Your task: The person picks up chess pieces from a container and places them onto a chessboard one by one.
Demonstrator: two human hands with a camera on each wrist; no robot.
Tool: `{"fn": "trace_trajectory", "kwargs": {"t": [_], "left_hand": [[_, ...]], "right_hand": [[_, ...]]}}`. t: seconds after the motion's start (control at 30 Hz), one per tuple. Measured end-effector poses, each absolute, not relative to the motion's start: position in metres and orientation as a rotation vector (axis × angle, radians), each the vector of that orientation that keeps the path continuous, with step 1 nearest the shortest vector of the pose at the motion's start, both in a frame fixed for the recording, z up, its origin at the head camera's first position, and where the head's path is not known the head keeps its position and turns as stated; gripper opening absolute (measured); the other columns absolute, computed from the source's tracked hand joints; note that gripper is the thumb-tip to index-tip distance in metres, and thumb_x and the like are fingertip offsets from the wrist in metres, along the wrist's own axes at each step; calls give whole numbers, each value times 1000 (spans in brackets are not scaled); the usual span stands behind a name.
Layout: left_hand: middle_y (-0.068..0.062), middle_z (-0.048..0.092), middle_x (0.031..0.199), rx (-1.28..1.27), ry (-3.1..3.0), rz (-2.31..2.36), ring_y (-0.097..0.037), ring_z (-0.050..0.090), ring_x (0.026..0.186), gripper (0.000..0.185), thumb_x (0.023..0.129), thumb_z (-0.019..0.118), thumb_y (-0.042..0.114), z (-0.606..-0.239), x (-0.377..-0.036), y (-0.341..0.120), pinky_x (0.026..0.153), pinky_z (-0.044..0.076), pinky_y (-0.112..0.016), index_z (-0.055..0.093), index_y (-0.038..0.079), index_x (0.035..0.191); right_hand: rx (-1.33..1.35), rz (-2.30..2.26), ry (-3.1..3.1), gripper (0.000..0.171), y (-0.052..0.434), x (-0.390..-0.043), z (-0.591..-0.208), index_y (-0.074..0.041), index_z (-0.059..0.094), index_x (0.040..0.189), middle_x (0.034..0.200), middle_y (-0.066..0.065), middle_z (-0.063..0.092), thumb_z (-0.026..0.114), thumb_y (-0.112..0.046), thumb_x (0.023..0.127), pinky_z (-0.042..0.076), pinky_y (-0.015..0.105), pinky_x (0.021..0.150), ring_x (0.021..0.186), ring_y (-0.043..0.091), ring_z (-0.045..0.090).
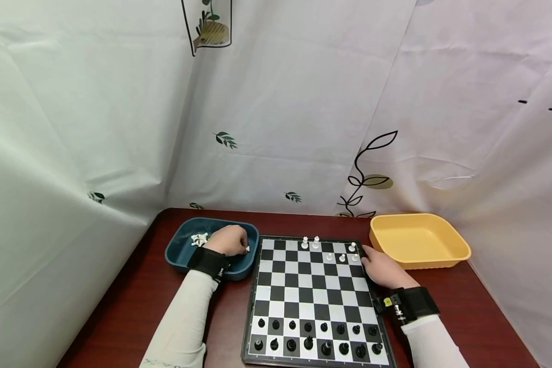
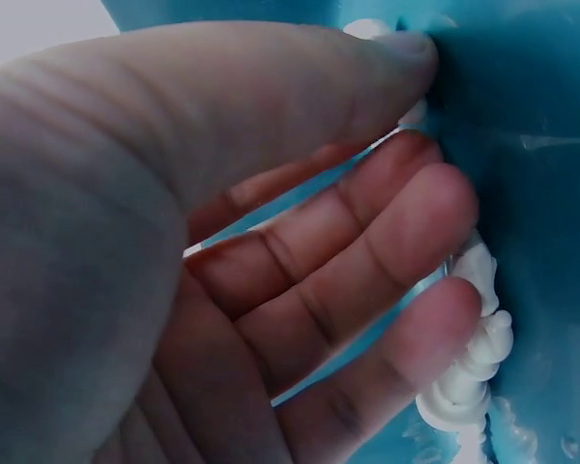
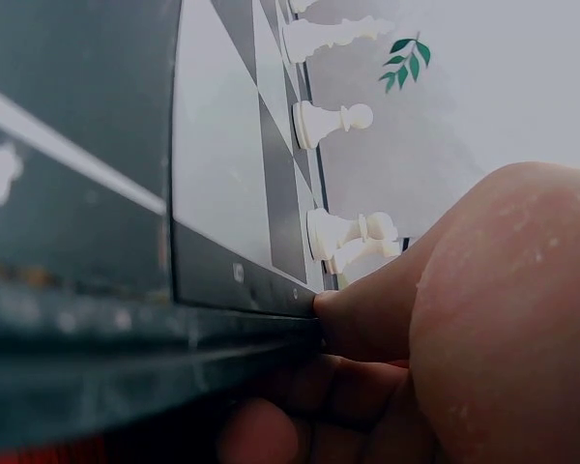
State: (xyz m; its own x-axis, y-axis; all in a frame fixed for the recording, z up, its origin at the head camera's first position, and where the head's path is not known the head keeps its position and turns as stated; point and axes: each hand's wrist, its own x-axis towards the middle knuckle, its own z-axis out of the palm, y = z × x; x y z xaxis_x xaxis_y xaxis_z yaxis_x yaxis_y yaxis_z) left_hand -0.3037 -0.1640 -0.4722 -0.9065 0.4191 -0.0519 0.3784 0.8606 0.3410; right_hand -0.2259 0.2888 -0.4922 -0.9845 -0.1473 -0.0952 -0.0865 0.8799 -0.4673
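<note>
My left hand (image 1: 227, 240) reaches into the blue tray (image 1: 175, 250). Its thumb and forefinger pinch a white chess piece (image 2: 413, 114), largely hidden behind the thumb; the other fingers are bent loosely. Beside those fingers, more white chess pieces (image 2: 464, 377) lie in a heap. At the far right corner of the chessboard (image 1: 299, 295), my right hand (image 1: 386, 268) grips the frame, thumb on the top edge and fingers curled below. Near that corner stand several white pieces, among them a pawn (image 3: 333, 121). Two rows of black pieces (image 1: 291, 345) fill the near side.
A yellow tray (image 1: 418, 266) stands behind my right hand, at the back right of the dark red table (image 1: 119, 306). White patterned cloth (image 1: 276, 102) hangs behind the table and along both sides.
</note>
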Motion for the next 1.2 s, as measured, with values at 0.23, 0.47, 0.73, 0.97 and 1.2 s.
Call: {"fn": "trace_trajectory", "kwargs": {"t": [0.23, 0.47, 0.73, 0.97, 1.2], "left_hand": [[7, 50, 63, 608, 2936, 508, -13, 45, 58, 38, 96, 87, 11, -468, -306, -163, 60, 40, -32, 66, 18, 65], [4, 68, 81, 591, 2980, 505, -16, 60, 72, 17, 96, 88, 16, -463, -306, -166, 71, 53, -38, 77, 18, 83], [3, 72, 89, 634, 3012, 545, -16, 61, 76, 9, 98, 86, 17, -450, -300, -169, 73, 56, -40, 78, 17, 94], [2, 75, 94, 683, 3051, 588, -15, 62, 77, 7, 99, 86, 19, -441, -297, -170, 73, 56, -40, 79, 18, 99], [3, 75, 94, 735, 3091, 630, -16, 65, 81, 7, 99, 86, 19, -434, -292, -170, 77, 59, -42, 79, 19, 99]], "right_hand": [[-183, -710, 2925, 53, 288, -226, -491, 18, 43, 159, 154, 39, 55, 48, -11, 115, 45, 70, 116, 140, 52, 58], [-169, -707, 2921, 53, 285, -228, -489, 17, 43, 159, 154, 39, 55, 48, -12, 115, 45, 69, 115, 140, 52, 59], [-157, -698, 2914, 53, 285, -228, -488, 18, 42, 159, 153, 39, 55, 47, -11, 115, 45, 69, 115, 139, 52, 59], [-153, -696, 2913, 53, 285, -228, -487, 17, 43, 159, 153, 39, 56, 48, -11, 115, 45, 69, 114, 137, 51, 60], [-153, -688, 2916, 53, 285, -228, -489, 17, 43, 159, 152, 39, 57, 47, -11, 114, 46, 69, 114, 136, 51, 61]]}}
